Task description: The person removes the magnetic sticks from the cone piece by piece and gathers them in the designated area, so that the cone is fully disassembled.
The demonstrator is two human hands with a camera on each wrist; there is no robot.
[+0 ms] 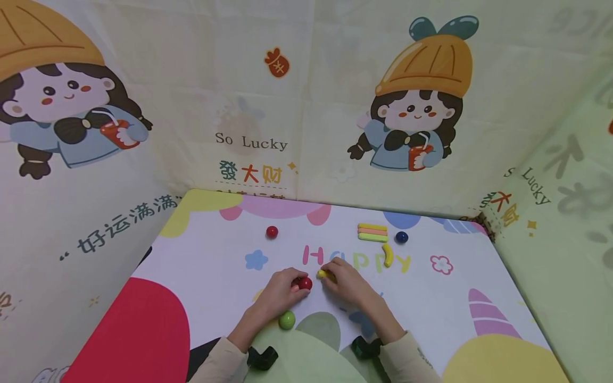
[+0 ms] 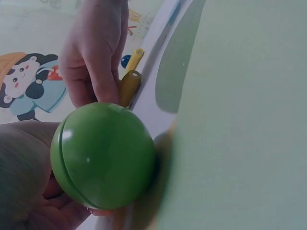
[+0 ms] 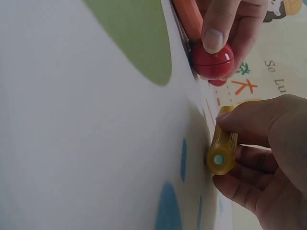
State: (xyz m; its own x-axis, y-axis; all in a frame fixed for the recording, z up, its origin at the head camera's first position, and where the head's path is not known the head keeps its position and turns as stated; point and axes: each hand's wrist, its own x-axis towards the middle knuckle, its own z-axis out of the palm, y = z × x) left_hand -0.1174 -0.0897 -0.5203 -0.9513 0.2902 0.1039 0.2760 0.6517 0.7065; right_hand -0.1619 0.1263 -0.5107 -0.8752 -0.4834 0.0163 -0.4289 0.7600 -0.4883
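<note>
My left hand (image 1: 278, 292) holds a glossy red ball (image 1: 305, 283) at its fingertips; the thumb lies on it in the right wrist view. Against the ball, under that hand, is an orange stick-like piece (image 3: 188, 19); whether the hand grips it too is unclear. To the right, my right hand (image 1: 347, 282) pinches a yellow toy banana (image 3: 221, 148) between thumb and fingers, with a pale dot on its end. A small space parts the two hands. Near the left wrist sits a green ball (image 1: 287, 320), which hides part of the left hand in the left wrist view.
Farther back on the patterned table mat (image 1: 215, 234) are another red ball (image 1: 272, 232), a stack-like row of yellow, orange and green sticks (image 1: 372, 232), a dark blue ball (image 1: 401, 237) and a second yellow banana (image 1: 388, 255). Printed cloth walls (image 1: 325, 106) stand behind and at the sides.
</note>
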